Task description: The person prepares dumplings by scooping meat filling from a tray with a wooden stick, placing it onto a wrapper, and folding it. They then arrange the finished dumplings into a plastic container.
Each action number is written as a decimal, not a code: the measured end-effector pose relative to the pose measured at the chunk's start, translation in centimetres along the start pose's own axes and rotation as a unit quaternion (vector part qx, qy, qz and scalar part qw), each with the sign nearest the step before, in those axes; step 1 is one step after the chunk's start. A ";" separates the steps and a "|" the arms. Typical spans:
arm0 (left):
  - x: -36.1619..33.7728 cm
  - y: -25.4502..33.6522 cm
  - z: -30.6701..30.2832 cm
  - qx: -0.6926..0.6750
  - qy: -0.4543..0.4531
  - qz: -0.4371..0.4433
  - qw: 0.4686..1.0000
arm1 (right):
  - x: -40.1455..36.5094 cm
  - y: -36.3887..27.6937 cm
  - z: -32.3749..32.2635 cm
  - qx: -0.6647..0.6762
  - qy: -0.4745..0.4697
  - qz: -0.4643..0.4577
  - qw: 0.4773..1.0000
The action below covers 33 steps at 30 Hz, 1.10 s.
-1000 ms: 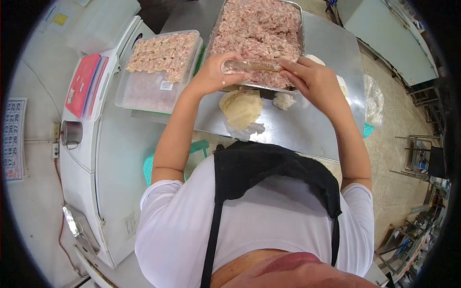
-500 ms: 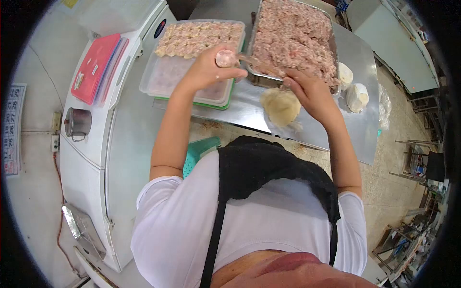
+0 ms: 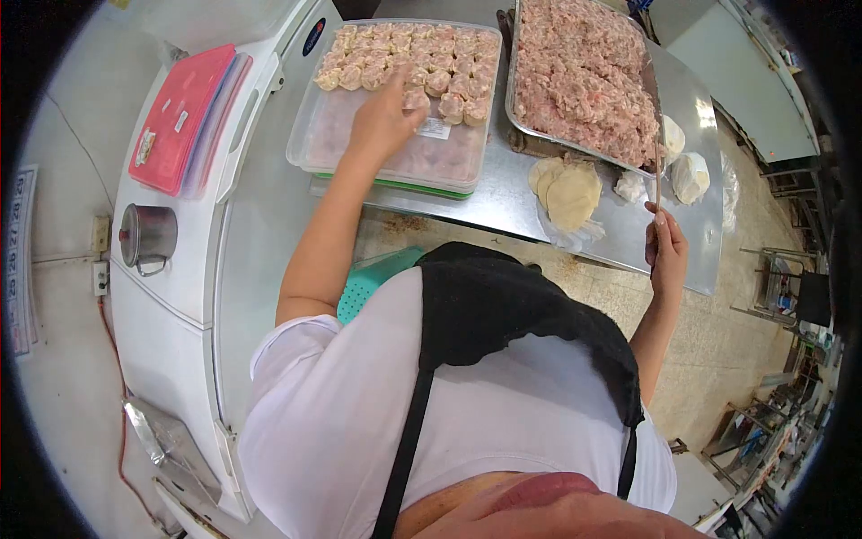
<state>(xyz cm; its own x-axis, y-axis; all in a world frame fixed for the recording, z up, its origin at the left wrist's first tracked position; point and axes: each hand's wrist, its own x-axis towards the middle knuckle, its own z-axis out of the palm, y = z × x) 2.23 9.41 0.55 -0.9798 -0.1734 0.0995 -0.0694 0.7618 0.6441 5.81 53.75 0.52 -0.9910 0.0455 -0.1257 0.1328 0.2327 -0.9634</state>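
My left hand (image 3: 384,121) is over the plastic container (image 3: 328,135), its fingers closed around an open-topped meat dumpling (image 3: 416,99) beside the rows of finished dumplings (image 3: 395,45). In my right hand (image 3: 666,244) is a thin, flat spatula (image 3: 658,175), seen nearly edge-on, its far end at the near right corner of the metal tray (image 3: 575,149). Ground meat filling (image 3: 584,72) is heaped in that tray. A stack of round dumpling wrappers (image 3: 573,196) lies on the steel table between my hands.
Wrapped white bundles (image 3: 690,178) and a crumpled piece of plastic (image 3: 630,187) are right of the wrappers. A white freezer (image 3: 171,278) on the left carries pink lids (image 3: 184,117) and a metal mug (image 3: 148,235). The steel table's front edge (image 3: 503,232) runs before me.
My left hand has brought the dumpling down to the container's rows. My right hand has moved right and toward me with the spatula, away from the left hand. The view has shifted slightly.
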 end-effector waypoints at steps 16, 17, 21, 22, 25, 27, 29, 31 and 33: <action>-3.4 9.8 2.5 0.099 -0.036 0.045 0.993 | 7.0 0.2 -2.2 -0.099 -0.077 -0.053 0.991; -3.9 10.7 4.3 0.098 -0.039 0.051 0.993 | 8.3 0.7 -2.6 -0.152 -0.115 -0.078 0.979; -4.1 7.3 15.2 0.044 -0.064 0.086 0.993 | 14.7 1.3 -5.5 -0.447 -0.147 -0.356 0.808; -3.5 6.6 17.1 0.134 -0.016 0.061 0.989 | 15.8 0.5 -6.2 -0.446 -0.145 -0.352 0.810; -2.1 7.1 18.8 0.178 -0.001 0.057 0.982 | 18.7 -4.1 -8.4 -0.574 -0.180 -0.279 0.749; -1.9 8.1 18.8 0.253 0.012 0.061 0.965 | 20.6 -5.6 -9.8 -0.615 -0.222 -0.308 0.691; -2.1 7.8 19.1 0.246 0.014 0.045 0.968 | 22.0 -6.1 -10.9 -0.599 -0.198 -0.347 0.694; -2.1 8.1 19.5 0.245 0.018 0.036 0.969 | 22.9 -6.0 -11.6 -0.571 -0.159 -0.389 0.705; -2.1 7.4 21.2 0.270 0.054 0.055 0.960 | 23.8 -3.8 -11.6 -0.564 -0.147 -0.401 0.707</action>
<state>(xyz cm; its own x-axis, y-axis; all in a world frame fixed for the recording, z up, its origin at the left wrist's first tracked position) -0.16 28.66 -10.94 -0.9636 -0.1155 0.2412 -0.0830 0.9865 0.1409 -18.13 65.19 3.90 -0.6926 -0.7054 0.1510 -0.7104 0.7033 0.0273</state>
